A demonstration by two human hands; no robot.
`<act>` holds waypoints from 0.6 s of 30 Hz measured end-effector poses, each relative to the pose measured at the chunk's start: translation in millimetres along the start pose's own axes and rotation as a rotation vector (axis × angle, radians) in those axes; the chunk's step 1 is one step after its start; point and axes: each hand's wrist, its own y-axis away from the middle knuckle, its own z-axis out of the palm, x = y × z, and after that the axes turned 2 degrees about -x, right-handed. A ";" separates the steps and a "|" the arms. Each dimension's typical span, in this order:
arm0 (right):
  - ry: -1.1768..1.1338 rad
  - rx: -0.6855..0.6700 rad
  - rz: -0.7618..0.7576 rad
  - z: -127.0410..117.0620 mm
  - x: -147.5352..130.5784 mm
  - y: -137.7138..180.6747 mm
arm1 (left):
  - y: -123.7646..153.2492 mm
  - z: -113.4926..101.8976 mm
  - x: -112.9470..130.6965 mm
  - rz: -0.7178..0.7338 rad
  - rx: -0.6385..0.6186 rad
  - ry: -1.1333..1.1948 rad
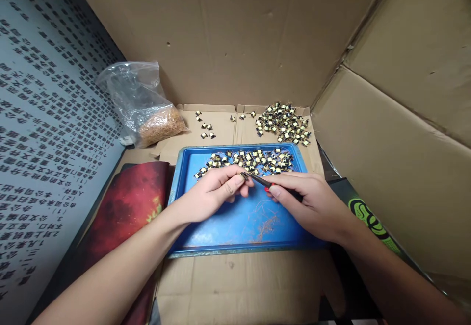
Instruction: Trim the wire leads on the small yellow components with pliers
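Over the blue tray (206, 237), both hands meet at its middle. Left hand (211, 192) pinches 1 small part (244, 175) between thumb and fingertips; right hand (312, 202) grips a thin black tool (262, 181) like a pen, its tip touching that part. Loose wire scraps (267, 222) lie on the tray just below. Judging by this, the step is picking at the held part, which calls for a steady tip and a firm pinch. Beyond, a row of parts (253, 161) lines the tray's far edge; farther, a pile (283, 123) on cardboard and a plastic bag (142, 102) at left
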 end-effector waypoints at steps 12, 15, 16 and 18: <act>-0.008 0.037 0.039 0.9 2.9 0.9 | -0.2 1.5 1.0 0.035 0.065 -0.058; -0.003 0.046 0.038 0.9 1.9 0.1 | 0.0 1.7 2.9 0.033 0.072 -0.154; 0.001 0.044 0.038 0.9 1.3 -0.1 | 0.1 1.9 3.8 0.038 0.071 -0.197; 0.009 0.038 0.043 0.8 0.2 -0.6 | 0.1 2.3 5.8 0.052 0.068 -0.297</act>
